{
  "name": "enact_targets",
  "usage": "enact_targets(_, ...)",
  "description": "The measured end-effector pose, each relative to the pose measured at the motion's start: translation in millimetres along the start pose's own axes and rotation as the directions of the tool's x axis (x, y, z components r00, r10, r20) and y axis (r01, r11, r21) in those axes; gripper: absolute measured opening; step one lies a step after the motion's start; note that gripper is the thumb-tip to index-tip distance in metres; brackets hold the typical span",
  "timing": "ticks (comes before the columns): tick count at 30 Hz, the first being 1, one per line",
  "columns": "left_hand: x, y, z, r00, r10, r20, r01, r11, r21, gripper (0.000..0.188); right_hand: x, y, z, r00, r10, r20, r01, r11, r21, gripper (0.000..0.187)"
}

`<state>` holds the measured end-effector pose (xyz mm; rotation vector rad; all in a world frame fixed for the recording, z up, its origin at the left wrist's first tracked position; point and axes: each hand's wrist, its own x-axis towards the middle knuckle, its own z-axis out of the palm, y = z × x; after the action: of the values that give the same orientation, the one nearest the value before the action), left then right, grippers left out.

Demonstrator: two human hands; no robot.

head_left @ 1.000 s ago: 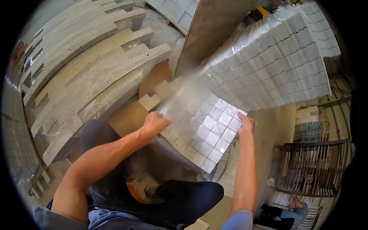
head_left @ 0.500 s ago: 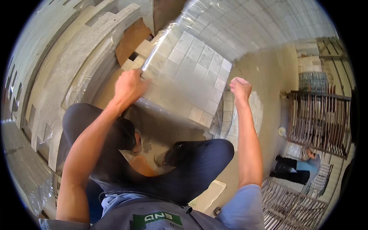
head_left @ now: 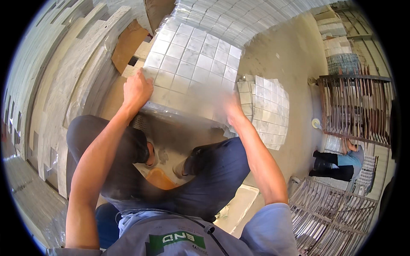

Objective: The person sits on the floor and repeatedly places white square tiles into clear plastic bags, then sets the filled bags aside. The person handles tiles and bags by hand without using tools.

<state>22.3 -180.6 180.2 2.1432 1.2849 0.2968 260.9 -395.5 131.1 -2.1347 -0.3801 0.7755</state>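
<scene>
A person sits with knees apart, both bare arms reaching forward over a sheet of white, grey-veined square mosaic tiles (head_left: 194, 55). The sheet lies flat, face up, on top of a pile with clear plastic at its edge, just beyond the knees. From where I stand, the left hand (head_left: 138, 90) is at the sheet's left edge, towards its near corner, so most of the tiles lie to the right of it and farther off. Its fingers are curled in together; I cannot tell whether they pinch the edge. The right hand (head_left: 230, 109) is at the near right corner, with the sheet stretching left and far from it. That hand is blurred, and I cannot tell whether its fingers are spread or closed.

Just right of this hand, more tile sheets (head_left: 272, 111) lie in a low, overlapping heap. Beyond the pile stands a long row of tile sheets (head_left: 252, 17). To the left are large pale stone panels (head_left: 47, 72) with stepped ends, and a piece of brown cardboard (head_left: 127, 46). Well off to the right, a co-worker (head_left: 344, 163) bends beside a slatted rack (head_left: 356, 109).
</scene>
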Motion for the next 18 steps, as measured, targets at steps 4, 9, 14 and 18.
enact_targets(4, -4, -1, 3, 0.998, 0.030, -0.047, -0.026, 0.996, 0.084, 0.049, -6, -8, -3, 0.992, 0.002, 0.126, -0.011, 0.998, 0.067, 0.048)
enact_targets(9, 7, -26, 15, 0.991, 0.081, -0.108, -0.066, 0.988, 0.137, 0.046, -19, -33, 3, 0.997, 0.040, 0.073, -0.030, 0.991, -0.128, 0.047)
enact_targets(14, 10, -14, 23, 0.997, -0.047, -0.056, 0.052, 0.994, 0.093, 0.048, -7, -3, 0, 0.999, -0.023, 0.031, 0.026, 0.993, -0.116, 0.049)
enact_targets(18, 11, -18, 12, 0.993, -0.080, -0.085, 0.083, 0.996, 0.033, 0.049, -34, -47, 9, 0.992, -0.062, -0.108, 0.030, 0.961, -0.276, 0.050)
